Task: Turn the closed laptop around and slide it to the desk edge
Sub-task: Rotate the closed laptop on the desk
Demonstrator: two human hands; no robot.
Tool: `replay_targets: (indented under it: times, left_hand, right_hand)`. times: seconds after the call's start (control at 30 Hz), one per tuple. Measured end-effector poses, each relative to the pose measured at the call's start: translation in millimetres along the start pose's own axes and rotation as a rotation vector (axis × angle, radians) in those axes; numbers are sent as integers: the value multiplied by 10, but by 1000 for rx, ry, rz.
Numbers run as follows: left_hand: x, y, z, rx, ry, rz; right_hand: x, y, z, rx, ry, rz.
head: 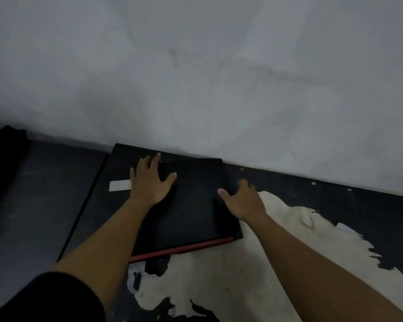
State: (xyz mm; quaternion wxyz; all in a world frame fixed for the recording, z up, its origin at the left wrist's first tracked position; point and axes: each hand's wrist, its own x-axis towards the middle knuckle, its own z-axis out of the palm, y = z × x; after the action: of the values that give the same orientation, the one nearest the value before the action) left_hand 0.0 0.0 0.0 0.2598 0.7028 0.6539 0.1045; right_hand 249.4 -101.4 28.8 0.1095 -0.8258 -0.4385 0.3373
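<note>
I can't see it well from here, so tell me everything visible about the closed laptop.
The closed laptop is matte black, lid shut, lying flat on the dark desk with its far edge at the wall. A red strip runs along its near edge. The left hand rests flat on the lid; the right hand is at its right edge.

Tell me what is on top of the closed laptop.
On the laptop lid: the left hand lying flat, a white sticker, and the right hand at its right edge. Anything beneath the hands is covered.
</note>
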Motion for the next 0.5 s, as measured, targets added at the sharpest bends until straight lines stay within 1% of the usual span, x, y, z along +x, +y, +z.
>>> replay_targets:
  times: [0.07,0.13,0.27,0.4,0.5]
  left_hand:
    - [108,-79,98,128,-53,-4]
    - [213,-177,224,212,-97,-5]
    - [251,-168,294,267,-80,31]
    - [258,-162,331,288,-83,30]
    - [284,-158,317,294,-90,28]
  right_hand:
    - [121,7,92,-65,-82,113]
    - [203,26,187,-144,-171,164]
    - [237,74,269,-225,-137,97]
    - [296,107,269,-209,-168,65]
    - [263,122,286,-186,-149,59]
